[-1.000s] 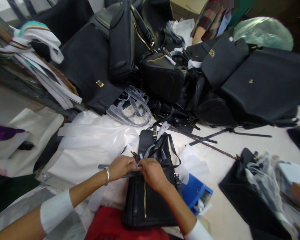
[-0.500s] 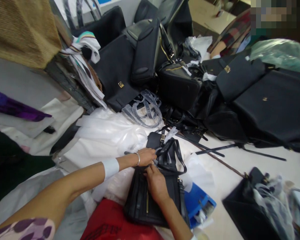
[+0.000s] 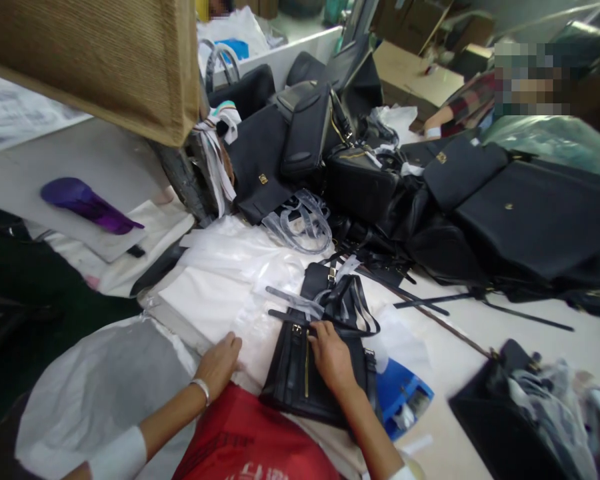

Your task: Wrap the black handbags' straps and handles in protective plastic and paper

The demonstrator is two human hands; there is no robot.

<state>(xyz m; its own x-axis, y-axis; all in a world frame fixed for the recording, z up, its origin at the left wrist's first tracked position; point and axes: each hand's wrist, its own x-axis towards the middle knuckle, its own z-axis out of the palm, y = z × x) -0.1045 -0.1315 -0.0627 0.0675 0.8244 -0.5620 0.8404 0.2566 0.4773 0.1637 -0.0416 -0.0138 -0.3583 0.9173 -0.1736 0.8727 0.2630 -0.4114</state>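
A small black backpack (image 3: pixel 285 373) with a gold front zip and side buckles lies in front of me, its flap folded back and its straps heaped at the far end. My right hand (image 3: pixel 334 360) rests on its front, bent fingertips gripping near the upper end of the zip. Clear-wrapped straps (image 3: pixel 300 303) stick out to the left above the bag. Away from the bag, at the near table edge, my left hand (image 3: pixel 220 363) has its fingers curled beside white sheets (image 3: pixel 205 300); whatever they may hold is hidden.
Black bags (image 3: pixel 535 213) are piled along the back and right. Wrapped handles (image 3: pixel 305 220) lie before them. A blue box (image 3: pixel 403 397) sits right of the backpack, beyond it an open black bag (image 3: pixel 500 413). A purple object (image 3: pixel 90 203) lies left. Another person's arm (image 3: pixel 450 113) reaches in behind.
My left hand has left the backpack's top and moved back left to the table edge. My right hand stays on the bag. The view has shifted, showing more of the room behind.
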